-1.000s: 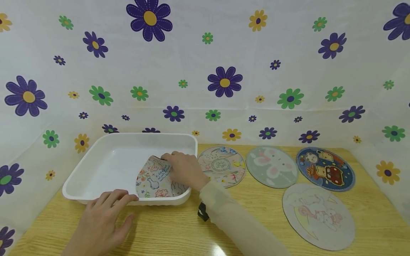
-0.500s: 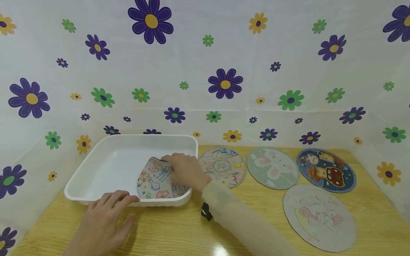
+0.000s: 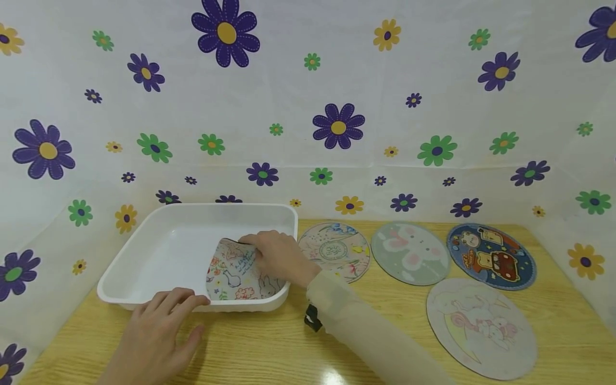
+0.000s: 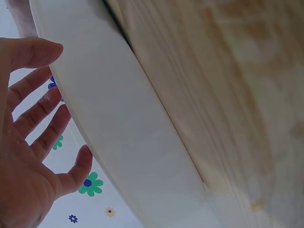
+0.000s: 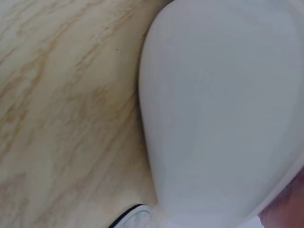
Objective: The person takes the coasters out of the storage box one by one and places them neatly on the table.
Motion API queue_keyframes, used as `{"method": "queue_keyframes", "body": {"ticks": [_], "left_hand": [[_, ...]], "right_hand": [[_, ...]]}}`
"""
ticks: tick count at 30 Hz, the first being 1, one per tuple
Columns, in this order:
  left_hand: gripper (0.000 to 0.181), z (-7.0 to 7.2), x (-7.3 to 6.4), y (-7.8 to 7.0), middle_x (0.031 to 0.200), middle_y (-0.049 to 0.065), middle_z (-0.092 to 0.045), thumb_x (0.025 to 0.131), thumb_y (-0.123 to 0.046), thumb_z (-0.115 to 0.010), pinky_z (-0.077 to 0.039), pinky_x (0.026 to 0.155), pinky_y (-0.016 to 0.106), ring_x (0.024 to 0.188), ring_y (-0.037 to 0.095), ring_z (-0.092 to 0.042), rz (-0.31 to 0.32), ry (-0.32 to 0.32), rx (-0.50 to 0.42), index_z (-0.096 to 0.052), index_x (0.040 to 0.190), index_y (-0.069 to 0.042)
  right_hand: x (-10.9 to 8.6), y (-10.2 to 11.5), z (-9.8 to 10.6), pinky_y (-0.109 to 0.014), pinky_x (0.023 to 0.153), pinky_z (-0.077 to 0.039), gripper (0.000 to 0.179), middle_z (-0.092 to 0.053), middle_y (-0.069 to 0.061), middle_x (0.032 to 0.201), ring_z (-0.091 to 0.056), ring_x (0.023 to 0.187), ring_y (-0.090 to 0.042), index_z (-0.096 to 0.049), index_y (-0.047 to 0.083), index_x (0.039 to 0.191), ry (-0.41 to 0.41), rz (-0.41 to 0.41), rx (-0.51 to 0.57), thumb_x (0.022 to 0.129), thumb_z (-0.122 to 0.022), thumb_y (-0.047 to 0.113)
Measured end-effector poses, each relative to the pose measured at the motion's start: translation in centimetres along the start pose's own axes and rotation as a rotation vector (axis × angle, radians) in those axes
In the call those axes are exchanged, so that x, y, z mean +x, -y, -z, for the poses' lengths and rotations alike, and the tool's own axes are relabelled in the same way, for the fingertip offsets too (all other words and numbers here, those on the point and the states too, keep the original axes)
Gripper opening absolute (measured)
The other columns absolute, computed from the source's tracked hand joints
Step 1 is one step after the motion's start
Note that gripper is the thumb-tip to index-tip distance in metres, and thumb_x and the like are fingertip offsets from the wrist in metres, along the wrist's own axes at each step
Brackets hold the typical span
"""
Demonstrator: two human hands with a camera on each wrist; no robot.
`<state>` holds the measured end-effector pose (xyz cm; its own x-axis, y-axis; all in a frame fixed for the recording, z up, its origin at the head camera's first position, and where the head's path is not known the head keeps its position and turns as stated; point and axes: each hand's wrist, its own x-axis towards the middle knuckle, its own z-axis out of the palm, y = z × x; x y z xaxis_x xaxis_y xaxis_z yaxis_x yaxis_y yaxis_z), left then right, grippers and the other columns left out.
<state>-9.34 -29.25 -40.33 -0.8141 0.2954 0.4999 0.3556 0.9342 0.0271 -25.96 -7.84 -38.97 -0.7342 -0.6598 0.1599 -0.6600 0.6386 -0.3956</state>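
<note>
Inside the white plastic basin [image 3: 159, 256], at its right end, lies a mouse pad [image 3: 240, 278] printed with rabbits and flowers. My right hand [image 3: 276, 256] reaches over the basin's right wall and grips the pad's far right edge, covering part of it. Only a bit of that hand shows past the rim at the lower right of the right wrist view. My left hand [image 3: 156, 331] is at the basin's near rim, fingertips on it and fingers loosely spread. The left wrist view shows the fingers [image 4: 50, 130] along the rim, with nothing in the palm.
Right of the basin lie several round mouse pads on the wooden table [image 3: 269, 342]: a floral one [image 3: 332, 248], a green rabbit one [image 3: 409, 254], a dark blue one [image 3: 491, 256] and a pale one [image 3: 481, 329]. Flower-printed cloth [image 3: 289, 80] hangs behind.
My right hand and the far edge of the mouse pad have shifted very slightly to the left. The left hand stays at the rim.
</note>
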Motion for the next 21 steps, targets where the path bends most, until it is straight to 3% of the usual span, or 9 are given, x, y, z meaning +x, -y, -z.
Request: {"method": "queue_keyframes", "body": {"ticks": [16,21], "left_hand": [[0.040,0.0,-0.1,0.0,0.106,0.000,-0.068,0.070,-0.023,-0.083,-0.053,0.072,0.055,0.097,0.027,-0.065,-0.003,-0.001,-0.006,-0.070,0.107,-0.024],[0.040,0.0,-0.1,0.0,0.106,0.000,-0.068,0.069,-0.023,-0.083,-0.053,0.072,0.056,0.098,0.027,-0.065,0.002,0.003,-0.005,-0.070,0.108,-0.024]], "right_hand": [[-0.7,1.0,1.7,-0.013,0.066,-0.045,0.041,-0.072,0.002,0.130,-0.063,0.089,-0.005,-0.063,0.022,0.140,-0.094,0.145,0.039,0.103,-0.056,0.008],[-0.7,1.4,2.1,-0.011,0.061,-0.042,0.039,-0.072,0.002,0.130,-0.062,0.085,-0.004,-0.064,0.021,0.140,-0.125,0.160,0.046,0.103,-0.056,0.008]]}}
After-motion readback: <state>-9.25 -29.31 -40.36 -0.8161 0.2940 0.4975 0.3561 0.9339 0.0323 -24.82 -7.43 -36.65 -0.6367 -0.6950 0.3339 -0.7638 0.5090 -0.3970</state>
